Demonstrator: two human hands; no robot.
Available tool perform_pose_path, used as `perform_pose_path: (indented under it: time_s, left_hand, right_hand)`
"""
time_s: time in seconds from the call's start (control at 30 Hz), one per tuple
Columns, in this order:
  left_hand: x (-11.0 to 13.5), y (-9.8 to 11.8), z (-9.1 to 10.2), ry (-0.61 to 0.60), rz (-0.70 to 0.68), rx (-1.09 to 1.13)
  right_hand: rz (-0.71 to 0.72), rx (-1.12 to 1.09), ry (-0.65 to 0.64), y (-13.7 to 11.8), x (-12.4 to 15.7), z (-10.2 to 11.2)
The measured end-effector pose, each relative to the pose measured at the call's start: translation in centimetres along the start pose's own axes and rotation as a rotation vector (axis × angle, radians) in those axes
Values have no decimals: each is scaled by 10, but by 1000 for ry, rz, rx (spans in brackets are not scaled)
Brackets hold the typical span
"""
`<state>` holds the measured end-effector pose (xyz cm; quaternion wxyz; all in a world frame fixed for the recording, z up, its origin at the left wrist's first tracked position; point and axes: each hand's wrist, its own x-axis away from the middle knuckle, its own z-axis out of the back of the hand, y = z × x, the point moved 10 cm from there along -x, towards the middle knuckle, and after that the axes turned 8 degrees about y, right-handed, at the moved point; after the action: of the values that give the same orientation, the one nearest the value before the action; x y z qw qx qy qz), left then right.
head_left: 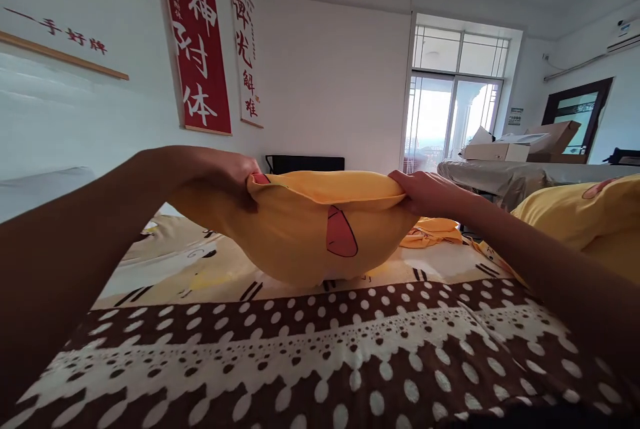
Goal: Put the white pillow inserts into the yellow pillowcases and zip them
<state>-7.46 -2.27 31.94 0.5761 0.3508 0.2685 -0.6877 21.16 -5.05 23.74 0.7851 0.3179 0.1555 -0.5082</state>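
Note:
A yellow pillow (290, 236) in a printed case with a pinkish-red patch hangs between my two hands, just above the bed. My left hand (220, 172) is closed on its upper left edge, the fingers partly hidden in the folds. On the other side, my right hand (425, 192) pinches the upper right edge. The top edge sags a little between the two grips. Whether the underside touches the blanket (300, 342) is hard to tell.
A second yellow pillow (585, 222) lies at the right. Crumpled orange cloth (433, 232) rests behind my right hand. Beyond are a plastic-covered table (480, 176) with cardboard boxes (500, 151), a dark panel (305, 163) by the wall, and hanging scrolls (200, 49) on the left.

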Motion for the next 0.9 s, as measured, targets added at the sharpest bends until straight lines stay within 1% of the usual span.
perform_pose_path:
  time_s: [0.07, 0.13, 0.17, 0.27, 0.3, 0.33, 0.37, 0.4, 0.5, 0.57, 0.63, 0.7, 0.77, 0.83, 0.9]
  left_hand:
    - [5, 1, 5, 2, 4, -8]
    - [10, 4, 4, -45, 3, -22]
    - [13, 7, -2, -109, -5, -26]
    - [29, 22, -32, -458, -85, -2]
    - [35, 27, -38, -551, -120, 13]
    - [38, 31, -41, -598, -153, 12]
    - [39, 34, -40, -597, -180, -9]
    - [37, 35, -37, -558, -197, -51]
    - [28, 39, -23, -340, -192, -238]
    - [22, 53, -14, -174, -180, -310]
    - [16, 73, -9, -22, -168, -341]
    - [10, 90, -7, 101, -105, -298]
    - [5, 96, -7, 205, 0, -186]
    - [2, 97, -14, 276, 67, -82]
    - [0, 97, -26, 301, 76, -36]
  right_hand:
    - [-47, 58, -13, 5, -1, 0]
    - [-66, 98, -26, 9, -2, 1]
    - [-68, 108, -36, 10, -2, 1]
    - [-66, 100, -49, 11, 0, 1]
    - [-65, 93, -43, 11, 1, 1]
    - [-66, 90, -33, 12, 2, 1]
    - [-70, 91, -21, 13, 3, 1]
    - [-79, 98, -11, 15, 3, 1]
    - [-165, 120, 25, 28, -2, 3]
    - [-257, 116, 69, 35, -12, 10]
    - [-350, 96, 137, 36, -27, 22]
    - [-455, 35, 246, 32, -41, 37]
    - [-559, -65, 383, 24, -48, 48]
    - [-598, -157, 470, 11, -53, 48]
    - [-556, -198, 484, -3, -61, 40]
